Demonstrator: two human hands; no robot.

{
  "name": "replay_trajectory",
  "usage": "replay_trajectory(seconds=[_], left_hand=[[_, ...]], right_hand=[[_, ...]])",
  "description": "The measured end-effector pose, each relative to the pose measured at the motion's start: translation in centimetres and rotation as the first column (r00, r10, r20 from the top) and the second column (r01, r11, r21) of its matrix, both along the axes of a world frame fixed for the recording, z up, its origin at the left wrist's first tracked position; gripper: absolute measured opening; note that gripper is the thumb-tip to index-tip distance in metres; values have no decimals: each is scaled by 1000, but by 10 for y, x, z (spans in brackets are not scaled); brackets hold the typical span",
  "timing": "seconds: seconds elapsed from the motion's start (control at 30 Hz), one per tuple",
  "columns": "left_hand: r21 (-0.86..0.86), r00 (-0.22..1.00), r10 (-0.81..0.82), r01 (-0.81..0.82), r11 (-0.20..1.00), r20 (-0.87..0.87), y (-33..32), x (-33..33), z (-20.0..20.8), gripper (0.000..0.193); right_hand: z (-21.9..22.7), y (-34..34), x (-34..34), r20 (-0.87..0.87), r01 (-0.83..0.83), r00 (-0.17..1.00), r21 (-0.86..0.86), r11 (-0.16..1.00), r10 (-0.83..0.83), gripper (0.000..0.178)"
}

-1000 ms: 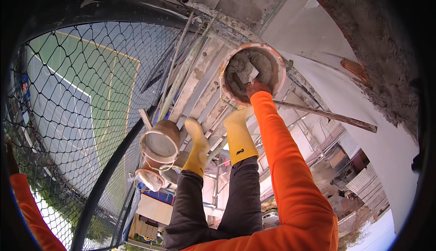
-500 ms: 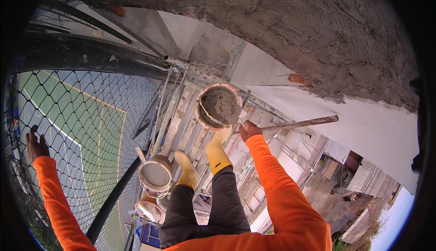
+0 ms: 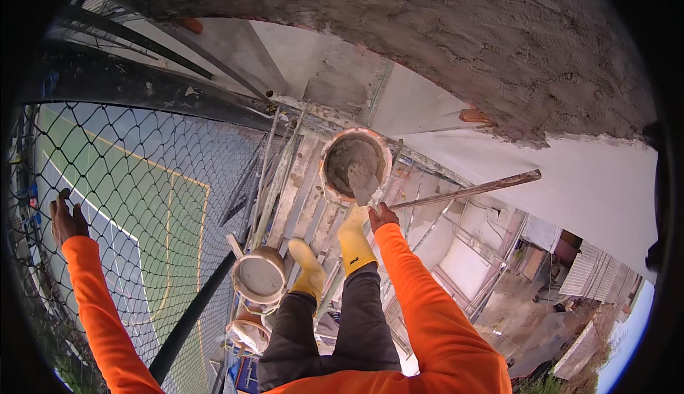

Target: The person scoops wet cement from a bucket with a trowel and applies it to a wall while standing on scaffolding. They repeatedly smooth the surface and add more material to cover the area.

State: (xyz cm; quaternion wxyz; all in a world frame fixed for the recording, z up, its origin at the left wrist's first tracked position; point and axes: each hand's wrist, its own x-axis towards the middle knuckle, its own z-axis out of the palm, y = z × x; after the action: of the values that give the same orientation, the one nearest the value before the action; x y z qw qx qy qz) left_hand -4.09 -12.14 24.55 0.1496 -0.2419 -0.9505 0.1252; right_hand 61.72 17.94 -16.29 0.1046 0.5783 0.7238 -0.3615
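My right hand (image 3: 382, 217) is closed round the handle of a trowel (image 3: 364, 196). Its blade reaches over the near rim of a round bucket (image 3: 387, 157), and grey mortar (image 3: 349, 153) lies inside the bucket and on the blade. Far to the left, my left hand (image 3: 68, 220) has its fingers apart and holds nothing. It is up against or just in front of the chain-link fence (image 3: 164, 201); whether it touches the mesh I cannot tell.
I stand in yellow boots (image 3: 355, 241) on narrow scaffold planks (image 3: 286, 193). A second bucket (image 3: 258, 274) is beside my left leg. A wooden pole (image 3: 470, 191) juts out to the right. Rough mortared wall (image 3: 456, 45) hangs over the top. Lower ground shows through gaps.
The trowel has swung left from beside the bucket to over its mouth, and its blade now carries mortar. My left hand stays by the fence, and the whole view has shifted slightly.
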Motion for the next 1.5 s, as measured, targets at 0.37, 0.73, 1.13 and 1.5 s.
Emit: replay_trajectory(seconds=[0.37, 0.73, 1.13, 1.5], left_hand=[[54, 997, 32, -35, 998, 65, 22, 21, 9, 40], [70, 994, 93, -96, 993, 51, 17, 20, 0, 41], [9, 982, 191, -191, 982, 10, 0, 4, -10, 39], [-29, 982, 186, -186, 982, -18, -15, -9, -16, 39]], right_hand=[[228, 59, 2, -31, -340, 937, 161, 927, 349, 43], [379, 247, -147, -124, -220, 976, -550, 806, 181, 33], [253, 312, -133, 291, -731, 674, 134, 669, 679, 33], [202, 338, -280, 361, -644, 758, 283, 711, 543, 36]])
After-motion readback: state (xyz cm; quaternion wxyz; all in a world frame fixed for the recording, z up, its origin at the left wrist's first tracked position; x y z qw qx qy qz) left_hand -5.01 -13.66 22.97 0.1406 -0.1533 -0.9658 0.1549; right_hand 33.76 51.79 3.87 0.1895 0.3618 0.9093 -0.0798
